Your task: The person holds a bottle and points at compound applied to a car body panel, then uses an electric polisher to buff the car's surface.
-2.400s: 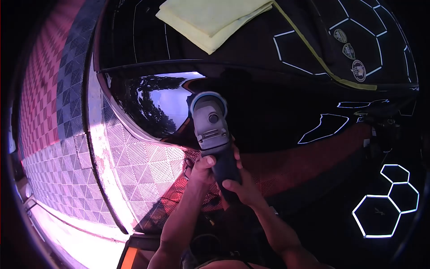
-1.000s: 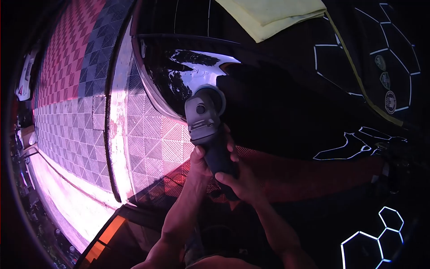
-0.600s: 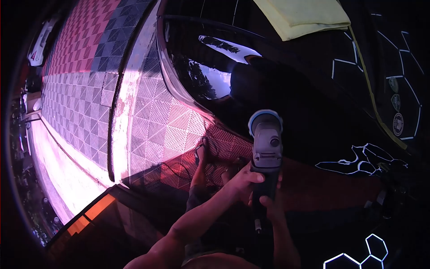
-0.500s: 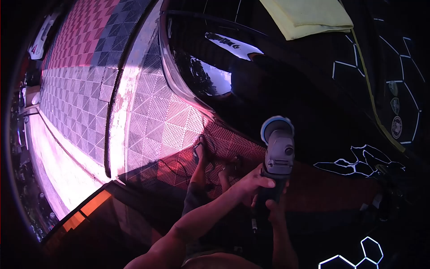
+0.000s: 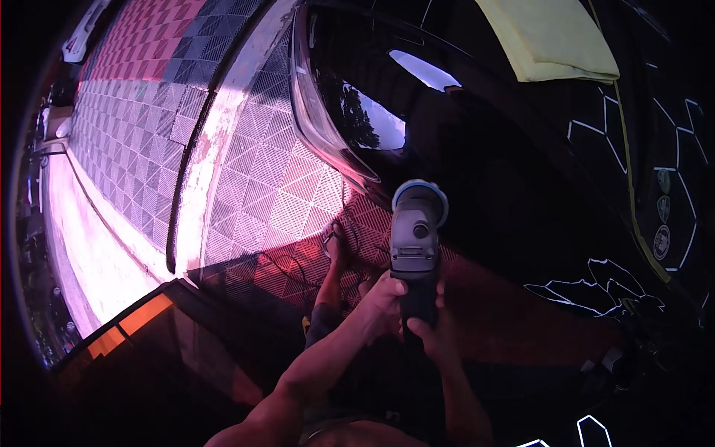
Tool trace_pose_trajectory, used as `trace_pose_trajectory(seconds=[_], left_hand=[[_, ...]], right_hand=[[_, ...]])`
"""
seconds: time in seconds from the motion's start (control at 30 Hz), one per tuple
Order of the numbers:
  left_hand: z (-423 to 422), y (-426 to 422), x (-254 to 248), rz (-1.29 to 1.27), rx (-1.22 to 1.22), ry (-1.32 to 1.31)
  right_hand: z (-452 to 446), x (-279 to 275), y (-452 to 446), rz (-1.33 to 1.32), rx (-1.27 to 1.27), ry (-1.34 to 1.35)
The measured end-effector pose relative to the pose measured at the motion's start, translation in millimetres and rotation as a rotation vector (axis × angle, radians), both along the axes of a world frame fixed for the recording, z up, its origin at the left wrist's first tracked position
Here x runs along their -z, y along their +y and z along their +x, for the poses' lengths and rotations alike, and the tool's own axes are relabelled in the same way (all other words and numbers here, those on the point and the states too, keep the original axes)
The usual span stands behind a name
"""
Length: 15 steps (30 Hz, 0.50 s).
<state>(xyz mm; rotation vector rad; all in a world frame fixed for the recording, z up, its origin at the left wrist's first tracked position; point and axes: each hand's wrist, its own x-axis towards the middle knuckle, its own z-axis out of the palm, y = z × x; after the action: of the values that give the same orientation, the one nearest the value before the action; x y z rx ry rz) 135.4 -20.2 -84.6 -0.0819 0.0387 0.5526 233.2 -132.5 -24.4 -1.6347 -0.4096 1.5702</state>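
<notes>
A grey and black power polisher (image 5: 414, 238) with a round pad at its head is held in both hands, pad end pointing away from me. My left hand (image 5: 386, 296) wraps round its body from the left, thumb on the side. My right hand (image 5: 428, 331) closes round the black handle lower down. The pad lies at the lower edge of a glossy black car panel (image 5: 477, 171), which reflects sky and trees; whether it touches the panel I cannot tell. A folded yellow cloth (image 5: 555, 41) rests on the car above.
Checkered floor tiles (image 5: 246, 164) spread to the left, with a pale strip (image 5: 216, 141) across them. A cable (image 5: 287, 261) lies near my foot (image 5: 334, 242). Yellow tape (image 5: 633, 201) and round stickers (image 5: 663, 212) are at the right. An orange-striped dark object (image 5: 145, 313) stands lower left.
The view has swung left, so the car and cloth appear farther right. The polisher has moved from the middle of the panel down to its lower edge, with both hands still round it.
</notes>
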Motion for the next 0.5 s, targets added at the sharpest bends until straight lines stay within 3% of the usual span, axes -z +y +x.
trace_pose_trajectory(seconds=[0.23, 0.4, 0.5], left_hand=[[-1.4, 70.5, 0.2, 0.194, -0.140, -0.074], [12.4, 99.6, -19.5, 0.176, -0.098, -0.079], [22.5, 96.9, -28.2, 0.157, 0.025, 0.051]], right_hand=[[-7.7, -16.6, 80.6, 0.127, -0.066, -0.071], [-6.3, -24.3, 106.6, 0.147, 0.023, -0.070], [-0.5, -48.8, 108.9, 0.129, 0.103, 0.029]])
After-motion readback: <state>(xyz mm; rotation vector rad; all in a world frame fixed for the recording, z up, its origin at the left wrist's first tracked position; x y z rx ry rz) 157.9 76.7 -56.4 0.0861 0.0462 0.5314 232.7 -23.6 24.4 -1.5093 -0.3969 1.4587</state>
